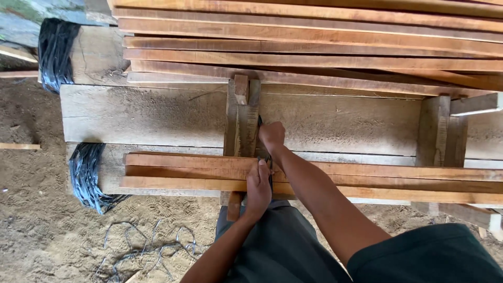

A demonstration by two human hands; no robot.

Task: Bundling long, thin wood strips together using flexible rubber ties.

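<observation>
Head view: left hand point(259, 184) pressed on near stack of reddish planks point(367, 178), fingers curled at dark strap point(268, 160); whether clenched on it, cannot tell. Right hand point(272, 136) farther in, fist closed around same strap beside upright wooden spacer point(241, 126). Wide grey beam point(146, 115) beneath, black binding point(89, 175) wrapped at left end. Sandy ground point(42, 230) near left.
</observation>
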